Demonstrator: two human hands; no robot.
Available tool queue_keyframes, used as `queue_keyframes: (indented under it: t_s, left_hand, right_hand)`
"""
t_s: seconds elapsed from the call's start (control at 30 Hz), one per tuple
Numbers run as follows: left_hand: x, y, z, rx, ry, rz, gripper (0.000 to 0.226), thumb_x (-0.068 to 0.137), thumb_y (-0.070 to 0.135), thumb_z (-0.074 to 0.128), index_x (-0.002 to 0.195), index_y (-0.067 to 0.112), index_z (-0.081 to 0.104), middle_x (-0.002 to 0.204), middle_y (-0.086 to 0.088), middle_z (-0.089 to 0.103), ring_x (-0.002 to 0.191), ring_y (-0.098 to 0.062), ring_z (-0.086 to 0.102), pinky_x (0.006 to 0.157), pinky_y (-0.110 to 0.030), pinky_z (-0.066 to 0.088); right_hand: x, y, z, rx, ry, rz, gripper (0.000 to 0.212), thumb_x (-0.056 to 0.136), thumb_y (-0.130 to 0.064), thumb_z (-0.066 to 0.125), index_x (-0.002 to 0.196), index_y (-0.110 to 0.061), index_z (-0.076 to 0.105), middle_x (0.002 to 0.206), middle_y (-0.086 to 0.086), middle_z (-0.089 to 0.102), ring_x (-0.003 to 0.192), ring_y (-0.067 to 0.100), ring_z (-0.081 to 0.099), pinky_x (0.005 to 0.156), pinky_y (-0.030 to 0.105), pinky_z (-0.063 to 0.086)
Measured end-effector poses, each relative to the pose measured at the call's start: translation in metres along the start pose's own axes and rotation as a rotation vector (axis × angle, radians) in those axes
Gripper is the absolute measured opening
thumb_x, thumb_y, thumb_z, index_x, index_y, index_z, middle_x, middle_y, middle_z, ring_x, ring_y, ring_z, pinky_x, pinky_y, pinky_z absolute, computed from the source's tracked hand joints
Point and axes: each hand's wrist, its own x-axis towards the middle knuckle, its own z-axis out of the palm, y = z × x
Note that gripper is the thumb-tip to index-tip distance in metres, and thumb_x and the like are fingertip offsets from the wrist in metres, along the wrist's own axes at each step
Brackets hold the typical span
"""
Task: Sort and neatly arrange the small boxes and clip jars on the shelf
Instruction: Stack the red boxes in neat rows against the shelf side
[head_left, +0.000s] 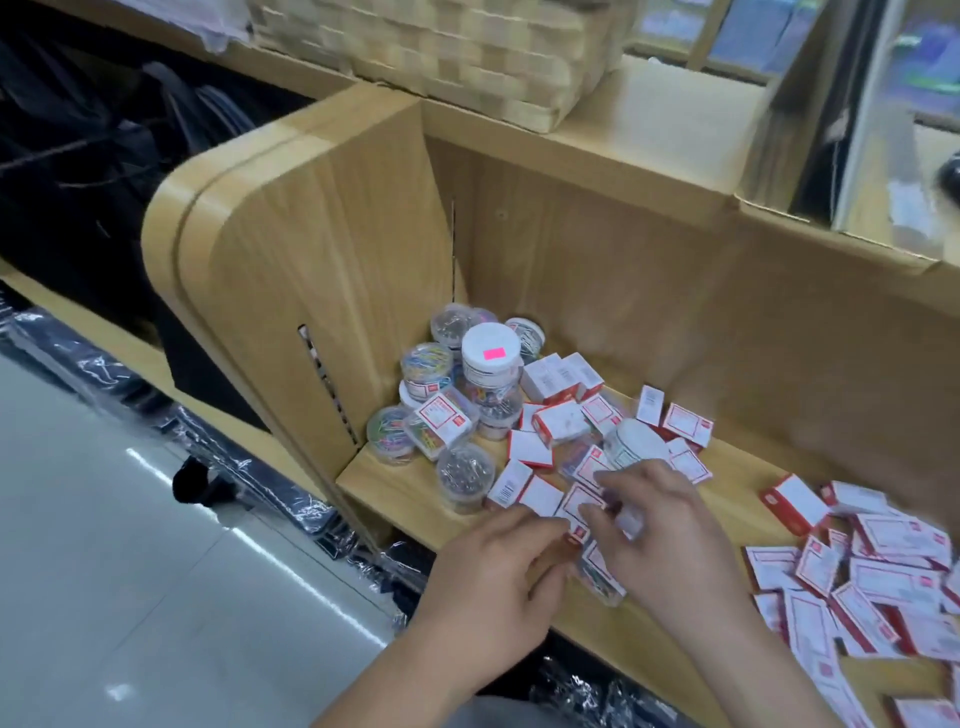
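Several clear clip jars (441, 400) with white lids stand piled in the left corner of the wooden shelf (395, 483); one tall jar (491, 358) carries a pink sticker. Red-and-white small boxes (550, 421) lie scattered across the middle, and a second heap of boxes (878, 587) fills the right side. My left hand (498, 577) rests at the shelf's front edge, fingers curled against a box (579, 506). My right hand (660, 525) lies over the same cluster, fingers pinching small boxes below a toppled white-lidded jar (631, 441).
A rounded wooden side panel (291, 260) closes the shelf on the left. A woven basket (452, 47) sits on the shelf above, with a cardboard carton (810, 171) to its right. Plastic-wrapped goods (171, 415) line the floor edge beside the pale tiled aisle.
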Motion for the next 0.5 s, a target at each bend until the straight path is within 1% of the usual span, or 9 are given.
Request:
queue_keyframes:
  t_s: [0.1,0.17,0.2,0.27,0.3,0.33,0.37,0.43,0.5]
  left_hand:
    - [0.0,0.013,0.025,0.054,-0.156,0.099,0.039,0.084,0.042,0.063,0.123,0.037,0.06,0.117,0.013,0.057,0.106,-0.012,0.06,0.081,-0.033,0.055]
    - [0.001,0.018,0.038,0.182,-0.23,0.138,0.044,0.084,0.047,0.059,0.127,0.036,0.055,0.126,0.011,0.052,0.111,-0.015,0.058,0.078,-0.036,0.058]
    - [0.001,0.02,0.042,0.24,-0.251,0.146,0.045,0.083,0.048,0.058,0.126,0.035,0.055,0.128,0.01,0.05,0.11,-0.016,0.059,0.074,-0.036,0.059]
    - [0.003,0.022,0.047,0.312,-0.262,0.161,0.041,0.082,0.047,0.059,0.121,0.031,0.059,0.128,0.007,0.051,0.103,-0.018,0.061,0.064,-0.035,0.059]
    - [0.004,0.023,0.048,0.339,-0.261,0.171,0.039,0.082,0.046,0.059,0.118,0.03,0.061,0.127,0.006,0.053,0.099,-0.018,0.062,0.06,-0.034,0.059]
    - [0.004,0.021,0.049,0.361,-0.253,0.185,0.037,0.083,0.046,0.06,0.116,0.029,0.063,0.125,0.006,0.054,0.096,-0.018,0.062,0.058,-0.033,0.058]
    - [0.004,0.019,0.049,0.373,-0.239,0.196,0.035,0.083,0.045,0.06,0.114,0.029,0.064,0.122,0.006,0.055,0.095,-0.017,0.062,0.056,-0.032,0.057]
    - [0.002,0.015,0.047,0.379,-0.208,0.203,0.034,0.083,0.044,0.059,0.113,0.027,0.065,0.116,0.005,0.057,0.094,-0.017,0.062,0.052,-0.032,0.056]
    - [0.001,0.012,0.046,0.383,-0.17,0.196,0.035,0.084,0.042,0.057,0.112,0.025,0.068,0.108,0.005,0.056,0.092,-0.017,0.062,0.05,-0.033,0.056]
  right_hand:
    - [-0.026,0.023,-0.009,-0.098,0.041,0.112,0.033,0.074,-0.029,0.084,0.106,-0.029,0.074,0.108,-0.009,0.062,0.103,0.025,0.06,0.074,0.041,0.057]
    - [-0.044,0.035,-0.013,-0.152,0.025,0.203,0.047,0.072,-0.033,0.086,0.116,-0.026,0.072,0.129,0.0,0.061,0.119,0.027,0.053,0.088,0.045,0.056]
    - [-0.051,0.04,-0.013,-0.139,-0.004,0.232,0.053,0.074,-0.036,0.086,0.123,-0.026,0.07,0.139,0.004,0.057,0.128,0.026,0.049,0.097,0.044,0.051]
    - [-0.061,0.045,-0.012,-0.028,-0.091,0.273,0.064,0.079,-0.038,0.082,0.138,-0.028,0.059,0.153,0.005,0.045,0.14,0.024,0.042,0.11,0.033,0.039]
    - [-0.065,0.047,-0.011,0.03,-0.123,0.284,0.068,0.082,-0.037,0.079,0.144,-0.03,0.053,0.158,0.001,0.039,0.144,0.02,0.04,0.112,0.026,0.034]
    - [-0.067,0.048,-0.01,0.058,-0.139,0.285,0.07,0.084,-0.037,0.077,0.147,-0.033,0.048,0.161,-0.003,0.034,0.145,0.018,0.038,0.112,0.023,0.032]
    - [-0.07,0.05,-0.009,0.059,-0.141,0.271,0.071,0.085,-0.038,0.075,0.149,-0.036,0.044,0.162,-0.005,0.031,0.144,0.019,0.04,0.113,0.025,0.034]
    - [-0.073,0.05,-0.005,-0.007,-0.139,0.236,0.073,0.084,-0.045,0.069,0.151,-0.041,0.039,0.163,-0.008,0.03,0.136,0.027,0.048,0.111,0.039,0.043]
    - [-0.07,0.046,-0.006,-0.095,-0.156,0.221,0.074,0.086,-0.055,0.06,0.153,-0.046,0.031,0.165,-0.012,0.024,0.131,0.027,0.047,0.109,0.04,0.043]
